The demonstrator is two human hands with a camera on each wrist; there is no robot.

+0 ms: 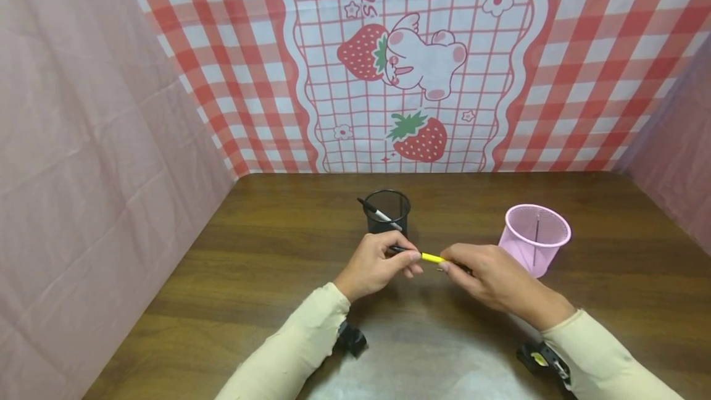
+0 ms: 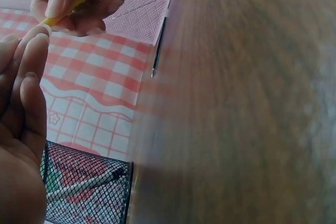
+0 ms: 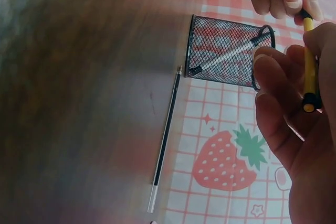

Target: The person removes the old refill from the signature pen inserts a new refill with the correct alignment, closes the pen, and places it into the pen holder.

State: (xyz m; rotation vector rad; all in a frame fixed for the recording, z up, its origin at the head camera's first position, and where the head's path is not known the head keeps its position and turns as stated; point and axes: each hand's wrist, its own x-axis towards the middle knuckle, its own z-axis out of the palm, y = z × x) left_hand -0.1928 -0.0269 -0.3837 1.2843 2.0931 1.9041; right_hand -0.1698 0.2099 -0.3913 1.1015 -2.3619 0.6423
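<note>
Above the table, both hands hold a yellow pen with black ends [image 1: 431, 258]. My left hand [image 1: 380, 266] pinches its black front end between thumb and fingers. The yellow barrel is gripped by my right hand [image 1: 491, 276], and its black rear end shows in the right wrist view. A slim pen refill [image 3: 168, 129], dark with a clear end and a metal tip, lies on the table beneath the hands. In the head view it is mostly hidden by the right hand.
Just behind the left hand stands a black mesh pen holder [image 1: 408, 207] with a black-and-white marker [image 1: 383, 216] leaning inside. A pink mesh pen holder [image 1: 513, 247] stands beyond the right hand. The wooden table [image 1: 266, 252] ends at a strawberry-print cloth [image 1: 422, 141] behind.
</note>
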